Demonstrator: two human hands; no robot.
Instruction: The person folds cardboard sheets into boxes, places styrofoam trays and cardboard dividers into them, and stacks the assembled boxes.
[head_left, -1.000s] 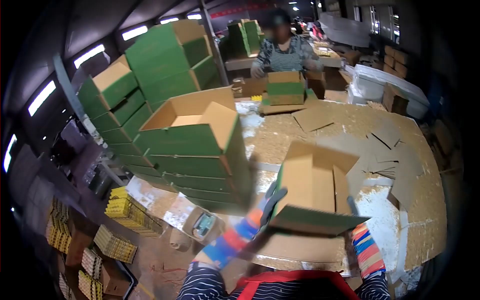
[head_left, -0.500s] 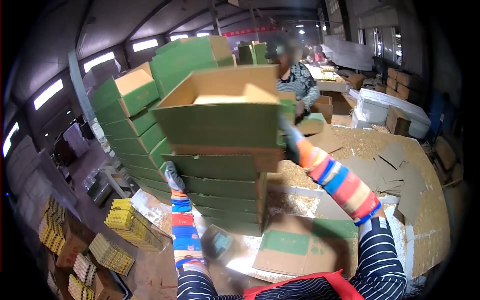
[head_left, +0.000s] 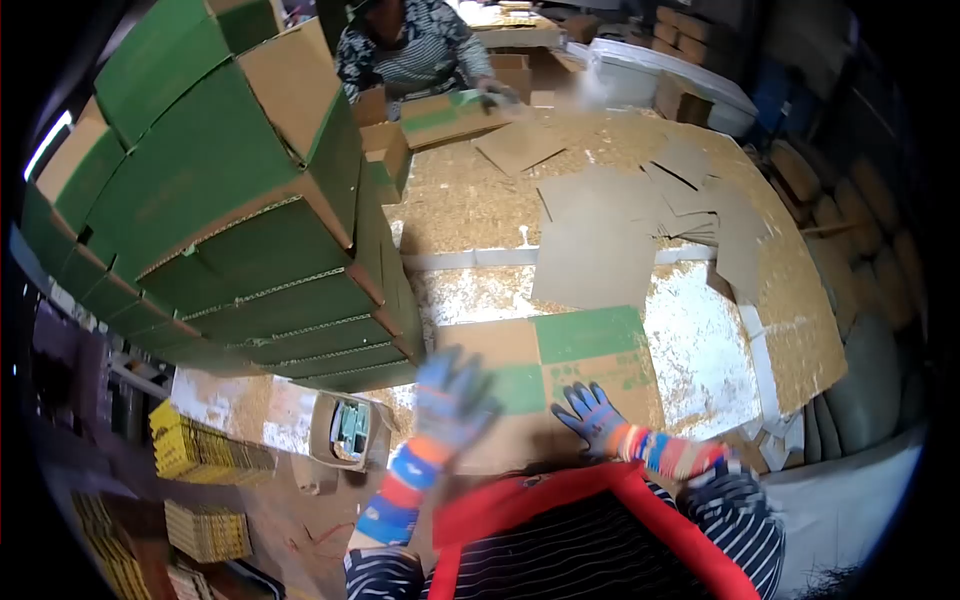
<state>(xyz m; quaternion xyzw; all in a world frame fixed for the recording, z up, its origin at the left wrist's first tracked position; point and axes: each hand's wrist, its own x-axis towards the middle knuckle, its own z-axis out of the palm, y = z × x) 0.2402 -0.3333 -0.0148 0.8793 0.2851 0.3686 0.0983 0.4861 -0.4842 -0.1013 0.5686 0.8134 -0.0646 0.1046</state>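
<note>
A flattened green and brown cardboard box (head_left: 590,345) lies on the table in front of me. My right hand (head_left: 597,420), gloved in grey-blue, has its fingers spread over the near part of that cardboard. Over its left edge is my left hand (head_left: 455,400), blurred by motion, with fingers apart and nothing held; whether it touches the cardboard I cannot tell. Several green boxes are stacked (head_left: 290,290) to the left, beyond my left hand, the uppermost with its flaps up.
Across the worktable (head_left: 460,190), a person (head_left: 415,50) has a gloved hand on a green and brown box (head_left: 450,118). Grey cardboard sheets (head_left: 600,235) lie mid-table. A small open box (head_left: 348,430) stands at the near left edge, above yellow tray stacks (head_left: 200,445).
The open box I held has gone onto the stack at the left, and my hands have let go and come back to the flat cardboard. The view has tilted down.
</note>
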